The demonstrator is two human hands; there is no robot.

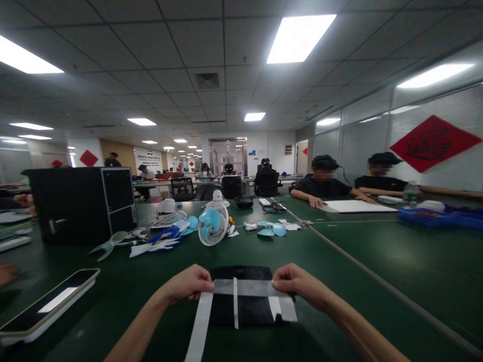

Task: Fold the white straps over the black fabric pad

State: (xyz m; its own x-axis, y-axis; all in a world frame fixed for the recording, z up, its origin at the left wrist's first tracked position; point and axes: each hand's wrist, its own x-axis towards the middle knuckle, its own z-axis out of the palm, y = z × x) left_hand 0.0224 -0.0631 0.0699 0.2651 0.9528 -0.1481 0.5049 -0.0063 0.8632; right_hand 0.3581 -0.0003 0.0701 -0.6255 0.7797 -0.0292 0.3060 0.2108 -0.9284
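Observation:
My left hand [191, 282] is closed in a pinch on a white ribbed elastic band [202, 319], whose tail hangs down toward me. Its fingers are beside the left end of a pale, semi-translucent stretch of band that runs straight across to my right hand [296, 284], which pinches the other end. At the right, a further white length folds downward under my right fingers. Beneath the band lies a flat black object [241, 272] on the green table; its kind is unclear. A narrow white strip [236, 306] crosses it upright in the middle.
A phone [53, 301] lies at left, near another person's hand [8, 274]. A black computer case [81, 203], blue-and-white gloves [160, 241], a small fan [213, 224] and loose blue fan blades [271, 229] stand or lie ahead. Two people sit at right by a blue tray [422, 216].

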